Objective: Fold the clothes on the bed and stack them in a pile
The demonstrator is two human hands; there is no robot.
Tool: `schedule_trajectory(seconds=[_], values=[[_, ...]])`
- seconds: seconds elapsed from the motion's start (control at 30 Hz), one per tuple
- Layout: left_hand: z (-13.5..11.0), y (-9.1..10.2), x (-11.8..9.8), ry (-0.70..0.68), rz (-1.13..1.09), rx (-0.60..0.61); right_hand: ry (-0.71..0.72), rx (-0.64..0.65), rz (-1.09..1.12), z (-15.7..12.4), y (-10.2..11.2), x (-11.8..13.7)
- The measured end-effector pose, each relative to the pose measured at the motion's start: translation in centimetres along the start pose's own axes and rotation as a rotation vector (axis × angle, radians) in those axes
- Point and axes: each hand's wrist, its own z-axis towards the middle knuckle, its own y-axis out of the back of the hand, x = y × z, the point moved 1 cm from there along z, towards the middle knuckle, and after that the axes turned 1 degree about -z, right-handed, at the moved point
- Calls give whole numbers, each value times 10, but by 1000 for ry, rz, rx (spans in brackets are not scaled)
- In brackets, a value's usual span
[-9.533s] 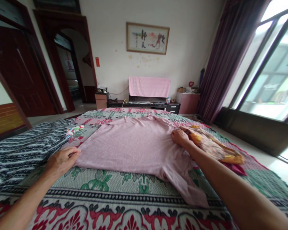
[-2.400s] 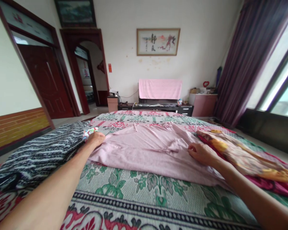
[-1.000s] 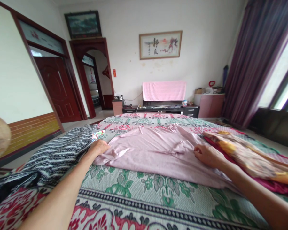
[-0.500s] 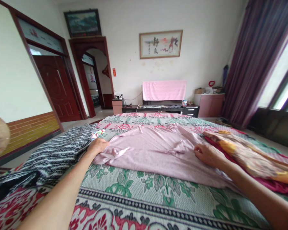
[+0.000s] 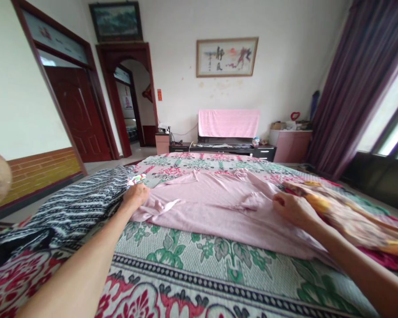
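Note:
A pale pink knit top (image 5: 205, 198) lies spread across the patterned bedcover (image 5: 192, 251), with creases and bunched folds at its left and right sides. My left hand (image 5: 137, 194) is closed on the top's left edge. At the right side my right hand (image 5: 293, 208) has its fingers curled round the fabric near a bunched fold. The fingertips of both hands are partly hidden. Just beyond my left hand is a small colourful printed patch (image 5: 136, 179), beside a black-and-white striped garment (image 5: 86, 201).
To the right lies a yellow and beige patterned cloth (image 5: 344, 216) over dark red fabric. Beyond the bed stand a low black cabinet (image 5: 265, 153) and a screen covered by a pink towel (image 5: 228, 123). A purple curtain (image 5: 347, 88) hangs at the right.
My left hand has shifted slightly up and my right hand slightly right, both still on the pink top. The view has tilted a little; the top lies nearly as before.

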Motion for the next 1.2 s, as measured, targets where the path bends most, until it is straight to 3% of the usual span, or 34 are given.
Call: schedule_trajectory(seconds=[0.2, 0.37, 0.43, 0.5, 0.63, 0.7, 0.87, 1.0, 1.1, 1.2], values=[[-5, 23, 1, -150, -82, 116, 117, 40, 53, -1, -5, 2], [-30, 45, -7, -301, -332, 637, 148, 60, 47, 0, -8, -2], [-36, 48, -13, -303, -339, 691, 149, 54, 47, 0, -9, -2], [-34, 48, -19, -288, -363, 583, 156, 43, 55, 1, -11, -4], [-21, 45, -25, -100, -488, 121, 176, 18, 67, 3, -16, -8], [-17, 41, -24, -19, -493, -13, 185, 2, 73, 4, -18, -10], [-11, 30, -15, 86, -296, 14, 196, -24, 88, 3, -20, -10], [-4, 30, -4, 53, -227, -23, 178, -5, 75, 1, -15, -10], [2, 30, 2, -20, -150, -73, 161, -116, 32, 2, -4, -3], [5, 23, 6, -107, -117, -46, 212, -246, 100, 6, 4, 23]])
